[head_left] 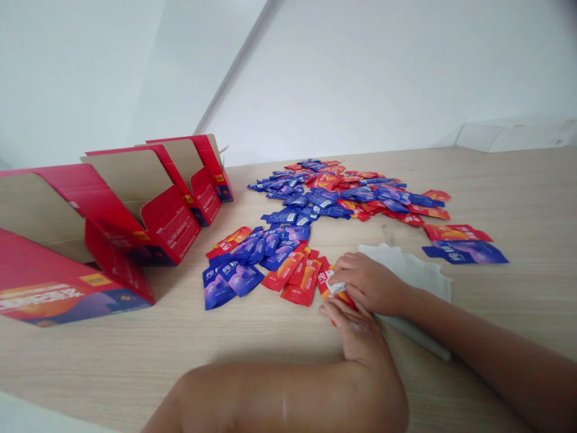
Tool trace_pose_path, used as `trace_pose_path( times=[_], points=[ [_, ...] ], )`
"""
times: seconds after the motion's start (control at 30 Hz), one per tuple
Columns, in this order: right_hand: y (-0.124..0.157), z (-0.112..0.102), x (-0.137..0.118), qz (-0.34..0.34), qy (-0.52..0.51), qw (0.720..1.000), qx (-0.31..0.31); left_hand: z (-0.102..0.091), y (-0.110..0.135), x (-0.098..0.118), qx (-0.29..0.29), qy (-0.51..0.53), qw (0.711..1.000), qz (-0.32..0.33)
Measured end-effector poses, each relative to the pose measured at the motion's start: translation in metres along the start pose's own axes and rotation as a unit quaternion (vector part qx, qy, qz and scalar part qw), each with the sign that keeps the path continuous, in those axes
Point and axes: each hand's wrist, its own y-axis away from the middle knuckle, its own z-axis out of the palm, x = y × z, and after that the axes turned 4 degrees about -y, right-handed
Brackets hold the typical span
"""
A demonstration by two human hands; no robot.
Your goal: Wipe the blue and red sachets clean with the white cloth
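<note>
On the table my right hand (367,282) has its fingers closed on a thin white cloth (406,264). A bunched bit of the cloth pokes out by the fingertips and rests on a red-and-orange sachet (325,276). My left hand (356,328) grips the lower end of the same sachet, pressing it against the tabletop. Both hands partly cover this sachet. Just left of them, flat red sachets (303,279) and blue-purple sachets (243,278) overlap in a loose group. The rest of the cloth spreads under my right wrist and forearm.
Behind the hands lies a large heap of red and blue sachets (333,192). A blue sachet (469,252) and a red sachet (457,233) lie at the right. Several open red cartons (166,219) stand along the left. A white object (518,135) sits by the wall.
</note>
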Motion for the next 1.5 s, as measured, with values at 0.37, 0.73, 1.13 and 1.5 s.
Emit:
trace_pose_path(
  times=[0.37, 0.73, 1.13, 1.5],
  points=[
    [0.0, -0.001, 0.003, 0.012, 0.012, 1.0, 0.007, 0.003, 0.0, 0.003, -0.004, -0.002, 1.0, 0.001],
    [0.0, 0.0, 0.005, 0.021, 0.02, 1.0, 0.003, 0.0, 0.0, 0.001, -0.007, -0.005, 1.0, 0.007],
    [0.002, -0.004, 0.021, 0.1, 0.064, 0.992, 0.04, -0.005, 0.004, -0.005, 0.018, 0.077, 0.997, -0.009],
    [0.0, 0.001, -0.002, 0.006, 0.004, 1.0, 0.01, 0.011, -0.005, 0.006, 0.028, 0.105, 0.994, -0.008]
  ],
)
